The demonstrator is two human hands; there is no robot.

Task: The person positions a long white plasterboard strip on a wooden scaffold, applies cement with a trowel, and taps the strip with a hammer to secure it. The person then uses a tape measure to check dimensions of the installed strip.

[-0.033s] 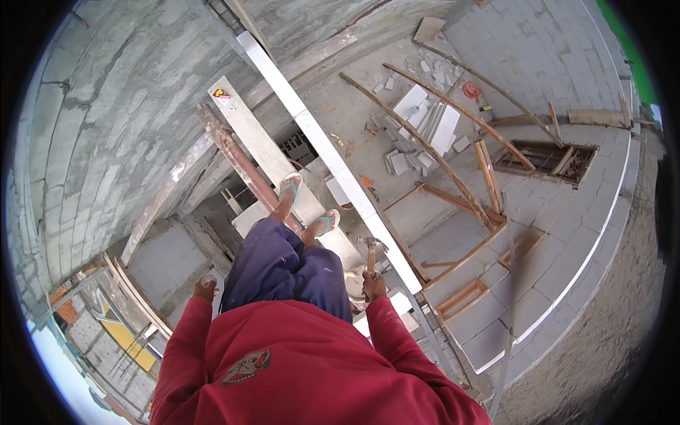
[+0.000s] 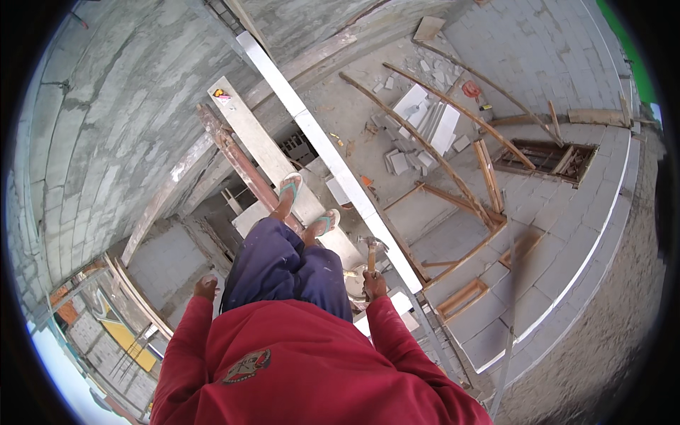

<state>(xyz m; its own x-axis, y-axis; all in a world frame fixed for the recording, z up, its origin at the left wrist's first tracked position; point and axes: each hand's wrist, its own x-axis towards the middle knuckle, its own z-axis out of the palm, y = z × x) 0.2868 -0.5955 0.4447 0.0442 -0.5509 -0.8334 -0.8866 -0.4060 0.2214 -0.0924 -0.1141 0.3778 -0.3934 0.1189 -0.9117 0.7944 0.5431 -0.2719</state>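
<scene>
My right hand [image 2: 375, 285] is wrapped round the wooden handle of a claw hammer [image 2: 371, 263], whose metal head points away from me. The hammer's head is beside a long white block-topped wall [image 2: 322, 145], overlapping its near end in view. To the left of my dark trousers hangs my left hand [image 2: 205, 287], its fingers curled. What it holds, if anything, is too small to make out. Both my feet, in pale sandals with green straps [image 2: 326, 224], stand on a long grey plank [image 2: 258, 134].
A reddish beam [image 2: 237, 156] runs beside the plank, with a drop below. Beyond the white wall, wooden props [image 2: 425, 142] lean over a floor with stacked pale blocks [image 2: 440, 127]. A yellow-and-black tool [image 2: 221, 93] lies at the plank's far end. Grey block walls [image 2: 134, 106] rise around.
</scene>
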